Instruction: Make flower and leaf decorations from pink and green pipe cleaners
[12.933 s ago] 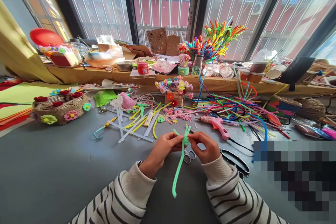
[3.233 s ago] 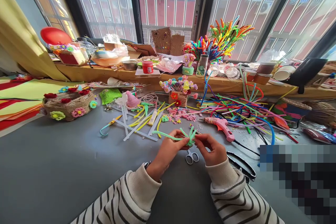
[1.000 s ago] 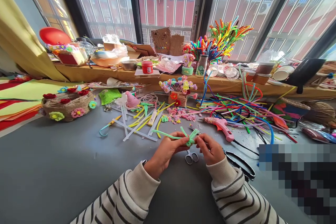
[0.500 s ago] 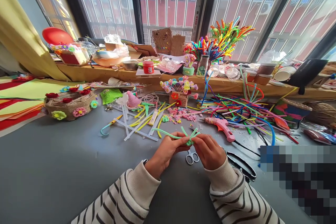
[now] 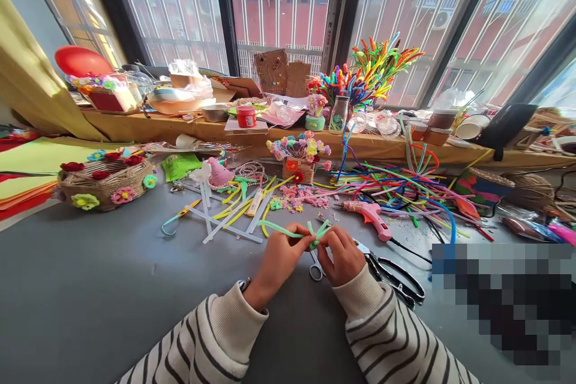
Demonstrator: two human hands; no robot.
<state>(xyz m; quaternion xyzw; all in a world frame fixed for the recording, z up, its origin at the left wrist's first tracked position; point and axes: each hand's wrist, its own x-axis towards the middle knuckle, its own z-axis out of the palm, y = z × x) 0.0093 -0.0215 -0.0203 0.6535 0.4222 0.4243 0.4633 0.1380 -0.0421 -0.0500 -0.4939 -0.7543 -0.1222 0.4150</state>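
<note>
Both hands meet around a small looped piece of mint-green pipe cleaner (image 5: 314,242). My left hand (image 5: 279,255) pinches it from the left, and a long green strand stretches out leftward over the fingers. From the right, the fingertips of my right hand (image 5: 342,254) close on the same piece, with short green ends poking up between the hands. Small white-handled scissors (image 5: 315,272) lie on the table just below, partly covered by my right hand. Larger black-handled scissors (image 5: 400,281) rest to the right of that hand.
A pink glue gun (image 5: 371,218) and a heap of coloured pipe cleaners (image 5: 405,187) lie at the right. Clear glue sticks (image 5: 225,227) cross left of centre. A flower-trimmed woven basket (image 5: 108,183) stands at the left. A windowsill ledge (image 5: 189,129) holds jars and crafts.
The view has shifted slightly, moving the scene leftward. My right hand has turned a little around the green piece, and more of the black-handled scissors shows. Both hands keep hold.
</note>
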